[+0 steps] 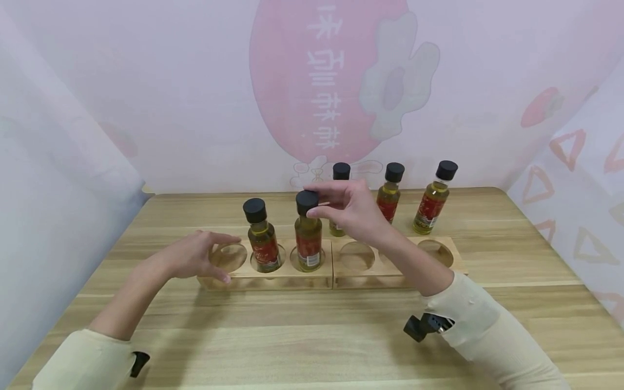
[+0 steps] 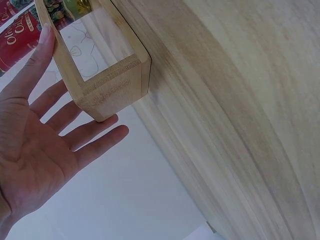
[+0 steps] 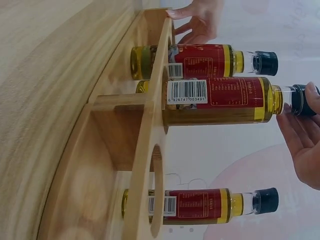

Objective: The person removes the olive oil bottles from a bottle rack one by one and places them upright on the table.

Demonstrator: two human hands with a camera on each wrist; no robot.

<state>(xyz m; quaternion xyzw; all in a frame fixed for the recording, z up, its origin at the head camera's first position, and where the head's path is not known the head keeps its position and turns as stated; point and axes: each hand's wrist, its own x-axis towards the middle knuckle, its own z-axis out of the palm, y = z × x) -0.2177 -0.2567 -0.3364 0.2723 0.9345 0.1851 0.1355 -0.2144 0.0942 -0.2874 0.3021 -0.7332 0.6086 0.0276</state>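
My right hand (image 1: pixel 358 214) pinches the black cap of an olive oil bottle (image 1: pixel 309 238) between thumb and fingers. That bottle (image 3: pixel 215 100) stands in the right hole of the left wooden rack (image 1: pixel 287 283); its red label shows a barcode in the right wrist view. A second oil bottle (image 1: pixel 265 246) sits upright in the middle hole beside it. At the rack's left end, my left hand (image 1: pixel 192 254) spans the frame, its thumb at the front edge and its fingers behind. The left wrist view shows this hand (image 2: pixel 40 150) against the rack's end (image 2: pixel 112 87).
Another wooden rack (image 1: pixel 375 281) with round holes adjoins on the right, partly covered by my right forearm. Behind it stand three more oil bottles, one (image 1: pixel 431 206) at the right, one (image 1: pixel 388 200) in the middle and one (image 1: pixel 341 172) partly behind my hand. A printed cloth (image 1: pixel 195 97) hangs behind the table.
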